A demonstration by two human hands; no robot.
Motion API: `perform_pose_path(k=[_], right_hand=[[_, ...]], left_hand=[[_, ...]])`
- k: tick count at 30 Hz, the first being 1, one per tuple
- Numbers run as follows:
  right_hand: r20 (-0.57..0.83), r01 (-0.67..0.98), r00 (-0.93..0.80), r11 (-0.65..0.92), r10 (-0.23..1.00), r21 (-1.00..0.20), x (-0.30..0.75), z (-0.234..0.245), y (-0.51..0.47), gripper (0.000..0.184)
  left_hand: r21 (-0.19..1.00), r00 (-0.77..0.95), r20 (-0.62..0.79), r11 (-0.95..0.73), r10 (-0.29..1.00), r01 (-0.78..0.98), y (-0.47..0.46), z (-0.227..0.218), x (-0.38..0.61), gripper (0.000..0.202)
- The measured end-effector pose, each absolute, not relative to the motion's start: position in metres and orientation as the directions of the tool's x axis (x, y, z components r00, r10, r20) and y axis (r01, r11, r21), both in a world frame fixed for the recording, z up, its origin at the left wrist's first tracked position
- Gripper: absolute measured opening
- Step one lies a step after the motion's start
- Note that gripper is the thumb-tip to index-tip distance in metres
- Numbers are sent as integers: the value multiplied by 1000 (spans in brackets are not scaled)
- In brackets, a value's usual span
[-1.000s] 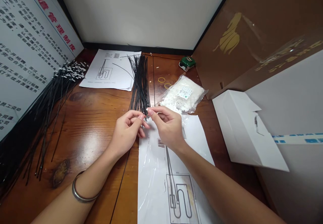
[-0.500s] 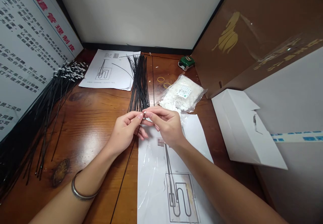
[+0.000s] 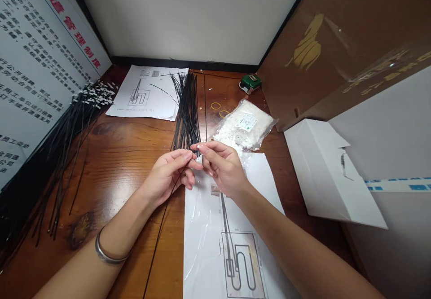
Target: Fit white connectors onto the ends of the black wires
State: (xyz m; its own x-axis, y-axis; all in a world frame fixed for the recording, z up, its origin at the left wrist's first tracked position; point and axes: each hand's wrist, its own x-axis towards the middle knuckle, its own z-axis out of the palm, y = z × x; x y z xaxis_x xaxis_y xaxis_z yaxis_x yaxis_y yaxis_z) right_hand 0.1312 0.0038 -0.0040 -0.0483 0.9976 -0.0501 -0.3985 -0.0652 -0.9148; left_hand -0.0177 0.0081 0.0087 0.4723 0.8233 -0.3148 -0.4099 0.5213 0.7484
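Observation:
My left hand (image 3: 170,173) pinches a thin black wire (image 3: 175,183) near its end between thumb and forefinger. The rest of the wire trails down past the palm over the wooden table. Just right of it, my right hand (image 3: 224,166) has thumb and forefinger pressed together, their tips close to the left fingertips. A tiny pale spot shows there, too small to tell whether it is a part or a fingernail. Beyond both hands lies a bundle of black wires (image 3: 186,110). Near the right hand, a clear bag of small white parts (image 3: 245,124) spills some of its contents.
Wires with white ends (image 3: 96,94) are heaped at the left by a printed board. Drawing sheets (image 3: 124,97) lie at the back, and a large drawing (image 3: 208,245) lies under my right forearm. A green tape measure (image 3: 250,83), rubber bands (image 3: 215,106) and a white box (image 3: 330,173) are also there.
My fingertips have drawn slightly apart, the right ones shifting a little to the right. The left hand still pinches the wire, which now slants lower. The view has moved slightly.

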Motion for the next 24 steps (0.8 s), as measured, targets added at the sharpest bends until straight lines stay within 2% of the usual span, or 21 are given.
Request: perform_pose_path(k=[6,10,14,24], right_hand=[[-85,-363,69,-55,994,-930,130,-4,5,15],[-40,-308,104,-6,994,-951,129,-1,4,17],[-31,-225,79,-12,996,-974,128,2,2,16],[-44,-230,23,-38,999,-973,128,1,1,15]], left_hand=[[885,297,-300,381,906,-267,7,17,-11,27],[950,162,-245,270,956,-159,7,19,-8,29],[962,96,-239,249,966,-112,6,16,-6,32],[960,5,-256,255,967,-119,2,17,0,33]])
